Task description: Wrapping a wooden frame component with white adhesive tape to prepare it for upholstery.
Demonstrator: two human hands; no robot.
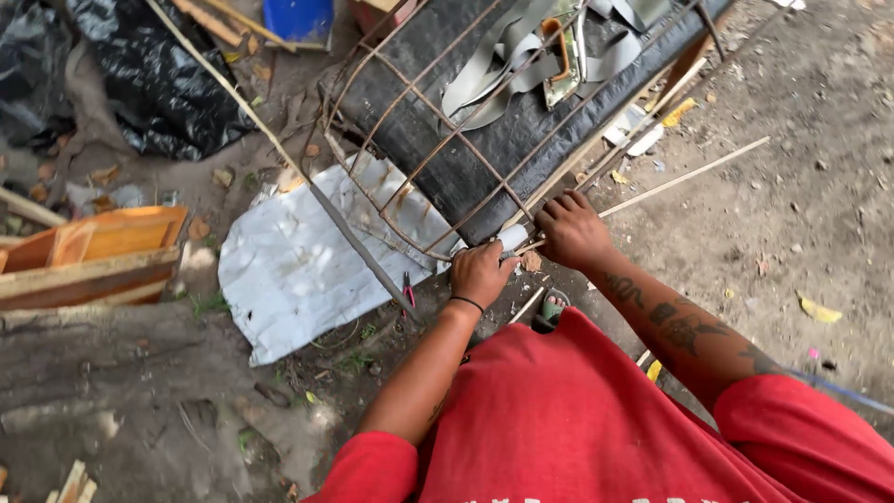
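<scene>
My left hand (pixel 480 272) has its grip closed on a white roll (pixel 512 237) at the rusty wire frame (pixel 391 177)'s near rim; my right hand (pixel 573 228), just beside, clasps that rim, the frame stretching away up-left

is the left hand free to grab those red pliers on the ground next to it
Probably not at once: the left hand is closed on a white roll at the wire frame, though the pliers lie unobstructed nearby.

Both my arms reach down and forward, my left hand (pixel 480 272) curled into a tight fist with a dark band at the wrist, my right hand (pixel 573 230) just beside it, knuckles up, fingers bent closed.
</scene>
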